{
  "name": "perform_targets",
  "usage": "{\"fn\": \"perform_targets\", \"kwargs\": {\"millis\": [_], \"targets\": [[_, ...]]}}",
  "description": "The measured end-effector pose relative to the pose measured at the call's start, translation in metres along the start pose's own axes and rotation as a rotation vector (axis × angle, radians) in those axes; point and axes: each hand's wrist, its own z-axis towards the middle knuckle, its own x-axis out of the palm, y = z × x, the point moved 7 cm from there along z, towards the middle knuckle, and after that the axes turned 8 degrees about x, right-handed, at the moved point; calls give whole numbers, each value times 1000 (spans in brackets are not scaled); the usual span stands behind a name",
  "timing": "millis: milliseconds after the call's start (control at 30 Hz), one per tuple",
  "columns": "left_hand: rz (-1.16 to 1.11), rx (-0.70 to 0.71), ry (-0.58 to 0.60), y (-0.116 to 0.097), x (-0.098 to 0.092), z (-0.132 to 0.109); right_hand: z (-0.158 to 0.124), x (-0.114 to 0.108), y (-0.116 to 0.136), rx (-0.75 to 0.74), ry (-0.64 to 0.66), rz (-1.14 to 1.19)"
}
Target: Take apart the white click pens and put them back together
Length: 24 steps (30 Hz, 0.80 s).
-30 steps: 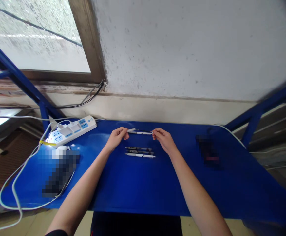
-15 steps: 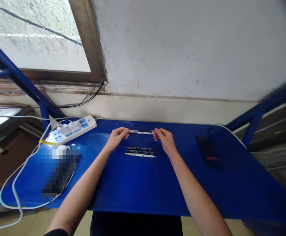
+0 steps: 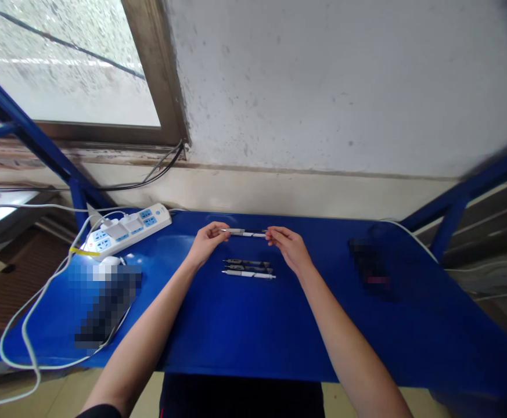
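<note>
A blue metal table (image 3: 236,337) stands against a white plaster wall (image 3: 323,87). At 10 o'clock on it sits a white power strip with blue sockets (image 3: 125,231), and at 2 o'clock lies a dark object too blurred to name (image 3: 369,267). At 12 o'clock, a slim white-and-silver pen (image 3: 243,233) is held above the tabletop, its long axis running from 9 to 3 o'clock; which end is the tip is too small to tell. The left hand (image 3: 208,242) is nearly closed, pinching the pen's 9 o'clock end. The right hand (image 3: 288,247) is likewise nearly closed, with its fingertips (image 3: 271,231) pinching the 3 o'clock end. Just below lie 3 parallel pens, the nearest white (image 3: 248,274).
</note>
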Motion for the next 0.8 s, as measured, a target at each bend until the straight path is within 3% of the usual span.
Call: {"fn": "perform_targets", "kwargs": {"millis": [133,300,400,600,800], "targets": [[8,-2,9,-1,2,-2,-1,2,-1,-26,-5,-71],[56,4,103,-5,10,-5,-4,11,-4,-68,-5,-336],[62,10,82,-4,8,-4,-5,9,0,-103,-32,-437],[13,16,29,-2,3,-1,-3,-32,22,-388,-376,-898],[-11,26,-11,-1,-1,0,6,-55,-1,-175,-456,-1241]]}}
